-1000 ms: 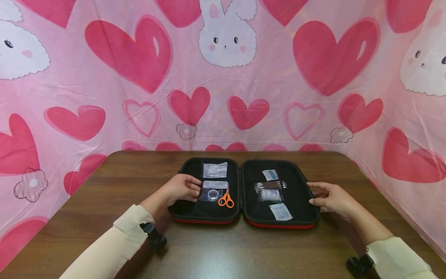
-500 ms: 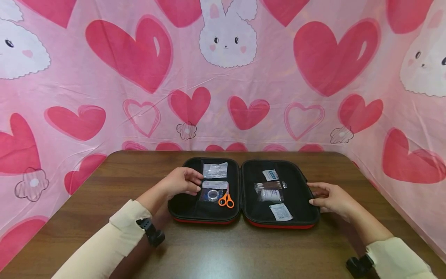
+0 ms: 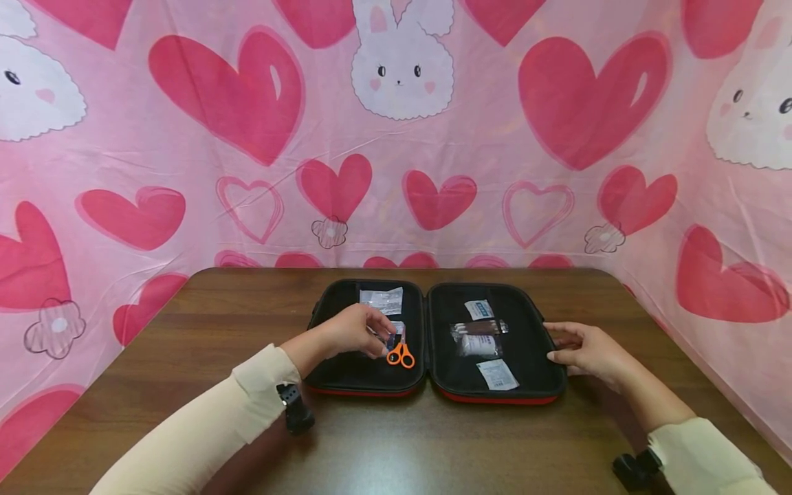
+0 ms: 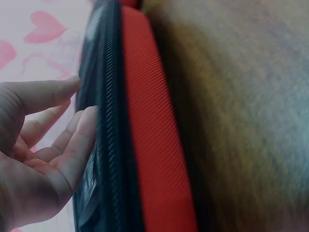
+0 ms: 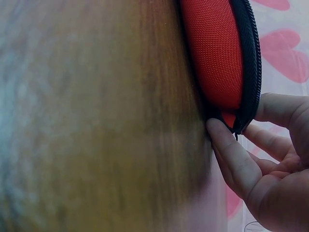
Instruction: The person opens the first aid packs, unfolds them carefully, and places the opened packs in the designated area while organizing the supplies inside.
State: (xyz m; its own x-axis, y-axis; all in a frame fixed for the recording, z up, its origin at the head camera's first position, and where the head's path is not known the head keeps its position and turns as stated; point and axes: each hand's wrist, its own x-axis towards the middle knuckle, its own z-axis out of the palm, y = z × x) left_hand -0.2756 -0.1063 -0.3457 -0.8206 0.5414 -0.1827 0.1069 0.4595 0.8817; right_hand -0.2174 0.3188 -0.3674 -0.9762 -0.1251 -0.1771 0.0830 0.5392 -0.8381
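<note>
On the table lies an unfolded black case with a red outside (image 3: 495, 398). Over its left half is my left hand (image 3: 353, 330), with fingertips beside the orange-handled scissors (image 3: 408, 357). The left wrist view shows a gap between that thumb and fingers (image 4: 87, 123), with nothing held. The hand hides most of a packet (image 3: 399, 328) and the tape roll under it. A clear white packet (image 3: 386, 300) lies behind. At the case's right edge, my right hand (image 3: 590, 352) grips the rim, with fingers (image 5: 236, 154) on both sides of it in the right wrist view.
In the right half lie a small blue-and-white sachet (image 3: 479, 309), a clear pack of brown sticks (image 3: 479, 328), a wrapped white roll (image 3: 479, 345) and a white sachet (image 3: 498, 375). A pink heart-print cloth (image 3: 396, 151) hangs behind the wooden table (image 3: 383, 447).
My left hand has moved right and inward, from the case's left side to beside the scissors, and now covers the tape roll. My right hand has stayed at the right edge.
</note>
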